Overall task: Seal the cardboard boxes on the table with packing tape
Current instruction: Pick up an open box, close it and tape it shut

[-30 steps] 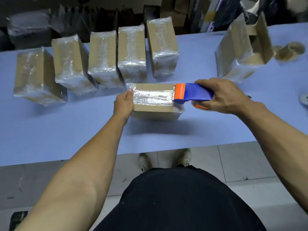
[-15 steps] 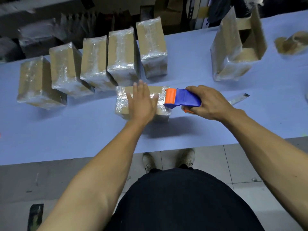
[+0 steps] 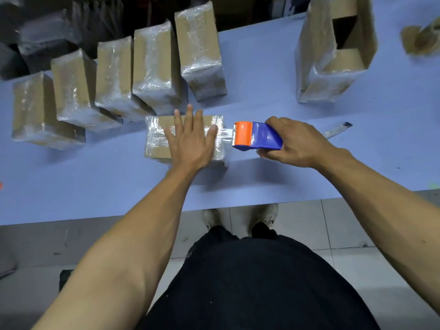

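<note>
A small cardboard box (image 3: 157,136) wrapped in clear tape lies on the blue table (image 3: 95,186) in front of me. My left hand (image 3: 190,139) presses flat on its top, fingers straight and spread. My right hand (image 3: 297,141) grips a blue and orange tape dispenser (image 3: 257,136) just right of the box. A short strip of clear tape (image 3: 226,134) stretches from the dispenser's orange end to the box's right edge.
Several taped boxes (image 3: 152,67) stand in a row behind the one under my hand. A larger box with open flaps (image 3: 333,51) stands at the back right. A loose tape strip (image 3: 338,129) lies right of my right hand. The table's near edge is close to my body.
My left hand went from the box's left end to lying flat on its top. The dispenser has pulled a little to the right, off the box, drawing tape out.
</note>
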Motion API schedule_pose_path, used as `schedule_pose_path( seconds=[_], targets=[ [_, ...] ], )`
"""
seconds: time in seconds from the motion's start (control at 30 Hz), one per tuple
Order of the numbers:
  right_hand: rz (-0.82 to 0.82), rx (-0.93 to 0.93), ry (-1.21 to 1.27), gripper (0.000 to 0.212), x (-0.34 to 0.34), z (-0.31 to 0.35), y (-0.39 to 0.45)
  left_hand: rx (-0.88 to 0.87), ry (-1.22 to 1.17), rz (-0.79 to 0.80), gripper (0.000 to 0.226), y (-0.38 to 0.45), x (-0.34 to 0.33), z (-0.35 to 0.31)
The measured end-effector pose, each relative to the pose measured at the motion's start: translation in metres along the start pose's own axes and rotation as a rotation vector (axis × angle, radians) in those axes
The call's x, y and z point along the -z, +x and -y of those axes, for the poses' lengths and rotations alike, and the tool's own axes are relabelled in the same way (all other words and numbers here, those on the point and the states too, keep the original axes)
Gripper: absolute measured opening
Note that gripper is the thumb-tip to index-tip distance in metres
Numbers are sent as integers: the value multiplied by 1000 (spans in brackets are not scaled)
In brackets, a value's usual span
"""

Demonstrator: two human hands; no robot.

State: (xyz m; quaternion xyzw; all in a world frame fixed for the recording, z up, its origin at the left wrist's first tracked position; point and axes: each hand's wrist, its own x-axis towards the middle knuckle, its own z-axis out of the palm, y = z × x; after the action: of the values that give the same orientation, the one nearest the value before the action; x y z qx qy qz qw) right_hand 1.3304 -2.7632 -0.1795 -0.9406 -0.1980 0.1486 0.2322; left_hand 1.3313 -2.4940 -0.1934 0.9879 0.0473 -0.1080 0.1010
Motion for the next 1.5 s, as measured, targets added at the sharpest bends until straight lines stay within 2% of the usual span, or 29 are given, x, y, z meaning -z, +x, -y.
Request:
schedule_pose_path(
  seconds=[0.23, 0.33, 0.6, 0.77, 0.9, 1.0, 1.07, 1.17, 1.27, 1.37, 1.5],
  targets=[
    [63, -51, 102, 53, -21, -24, -11, 3, -45, -36, 64, -1, -1, -1],
    [99, -120, 71, 50, -24, -33, -13, 6, -36, -57, 63, 0, -1, -3],
    [90, -176, -298, 34, -23, 47, 36, -25, -42, -62, 63, 3, -2, -4],
    [101, -264, -456, 28, -14, 83, 55, -127, -4, -60, 52, 13, 4, 2],
    [71, -333, -506, 27, -24, 99, 62, -195, 41, -44, 50, 22, 12, 7],
    [81, -351, -503, 25, -35, 105, 70, -202, 72, -33, 51, 23, 16, 11],
    [31, -374, -473, 29, -35, 98, 67, -189, 57, -14, 56, 31, 21, 21],
    [-124, -436, -375, 36, -25, 77, 48, -204, -98, 193, 63, 43, 25, 35],
    [-295, -473, -225, 36, -16, 68, 39, -145, -486, 382, 52, 39, 17, 32],
    [-415, -473, -75, 39, -11, 70, 36, 4, -817, 403, 31, 25, 9, 23],
    [-473, -419, -43, 43, -4, 79, 33, 87, -892, 323, 17, 14, 4, 18]
  ],
)
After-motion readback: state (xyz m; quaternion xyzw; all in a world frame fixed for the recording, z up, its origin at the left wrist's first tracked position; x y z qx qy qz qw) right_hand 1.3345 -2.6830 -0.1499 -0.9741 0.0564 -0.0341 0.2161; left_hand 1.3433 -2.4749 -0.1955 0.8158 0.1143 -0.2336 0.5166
